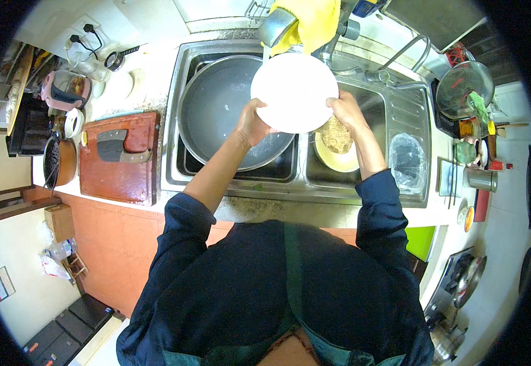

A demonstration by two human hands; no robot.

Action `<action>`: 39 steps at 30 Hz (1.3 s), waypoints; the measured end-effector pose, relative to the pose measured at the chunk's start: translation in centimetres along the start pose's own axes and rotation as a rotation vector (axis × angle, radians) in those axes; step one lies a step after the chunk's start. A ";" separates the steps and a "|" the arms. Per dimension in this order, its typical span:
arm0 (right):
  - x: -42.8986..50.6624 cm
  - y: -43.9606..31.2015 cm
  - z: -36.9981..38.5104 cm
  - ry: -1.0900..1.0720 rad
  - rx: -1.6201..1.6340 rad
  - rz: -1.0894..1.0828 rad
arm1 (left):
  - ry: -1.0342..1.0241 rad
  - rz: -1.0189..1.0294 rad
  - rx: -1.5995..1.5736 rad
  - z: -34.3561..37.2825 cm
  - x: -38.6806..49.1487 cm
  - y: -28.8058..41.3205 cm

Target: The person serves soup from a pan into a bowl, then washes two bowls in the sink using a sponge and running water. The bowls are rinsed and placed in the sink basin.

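A round white plate (295, 93) is held up over the divider of a double steel sink. My left hand (255, 122) grips its lower left edge, and my right hand (347, 110) grips its right edge. Under the plate's left side, a large round metal basin (215, 107) with some water in it fills the left bowl. In the right bowl, below my right hand, lies a pale yellow bowl (337, 158) with a loofah-like scrubber (338, 137) on it. A yellow cloth (322, 23) hangs over the faucet, just beyond the plate.
Left of the sink, a cleaver (112, 145) lies on a reddish wooden cutting board (119, 183). A crumpled clear plastic bag (406, 164) rests on the drainboard at right. A brown pot (66, 160) stands past the board, and a glass lid (464, 89) is at the far right.
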State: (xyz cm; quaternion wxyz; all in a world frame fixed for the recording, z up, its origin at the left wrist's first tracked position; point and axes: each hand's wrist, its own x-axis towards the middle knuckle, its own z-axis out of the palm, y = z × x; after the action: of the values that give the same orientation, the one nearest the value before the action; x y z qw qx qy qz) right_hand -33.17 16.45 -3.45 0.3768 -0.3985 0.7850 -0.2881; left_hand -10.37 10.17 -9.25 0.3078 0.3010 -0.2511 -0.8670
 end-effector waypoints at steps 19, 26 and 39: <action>-6.3 -2.5 4.8 -0.310 -0.761 -0.879 | 0.248 0.135 0.643 2.0 -2.8 5.0; -5.6 -2.7 2.9 -0.158 -0.834 -0.901 | 0.352 0.080 0.535 4.3 -3.0 4.1; -2.4 -1.8 -1.2 -0.408 -1.263 -1.031 | 0.190 -0.024 0.677 2.9 -4.8 4.5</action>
State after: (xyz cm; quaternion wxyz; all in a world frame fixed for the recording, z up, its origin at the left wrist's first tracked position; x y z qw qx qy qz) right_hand -32.46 17.76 -0.61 0.0386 -0.8877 0.4346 0.1472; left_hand -7.61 11.15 -2.66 0.2024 0.4680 -0.4911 -0.7063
